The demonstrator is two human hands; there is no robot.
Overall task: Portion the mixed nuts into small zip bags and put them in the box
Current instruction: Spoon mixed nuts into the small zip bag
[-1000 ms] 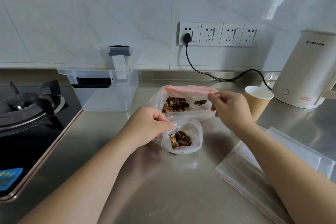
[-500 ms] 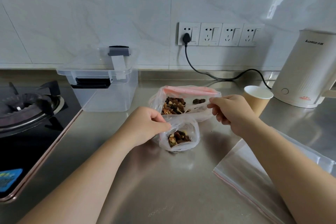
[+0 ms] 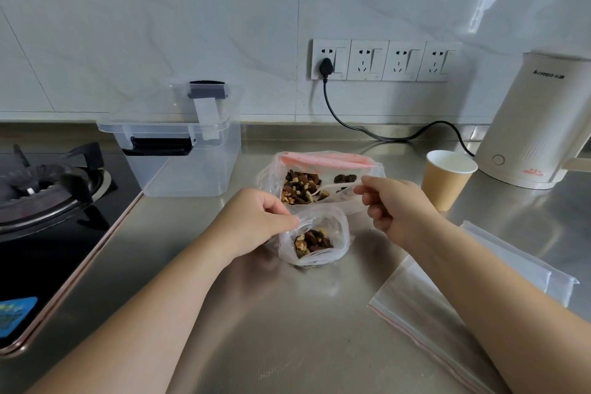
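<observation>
Steel table [image 3: 287,345] w/ tiled wall behind. Your left hand [image 3: 252,227] pinches the small zip bag's [image 3: 315,238] rim, prob. to keep its mouth open for more nuts; it's part-filled, just in front of the big nut bag [image 3: 319,182]. Right hand [image 3: 396,205] pinches the big bag's near lip, likely to tip it. Clear box [image 3: 182,150] sits left of the big bag, behind it, near the wall; spare bags [image 3: 463,297] lie to its right, nearer you.

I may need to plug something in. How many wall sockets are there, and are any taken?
4, in a row on the tiled wall: the leftmost socket holds a black plug; the second, third and rightmost are free.
</observation>
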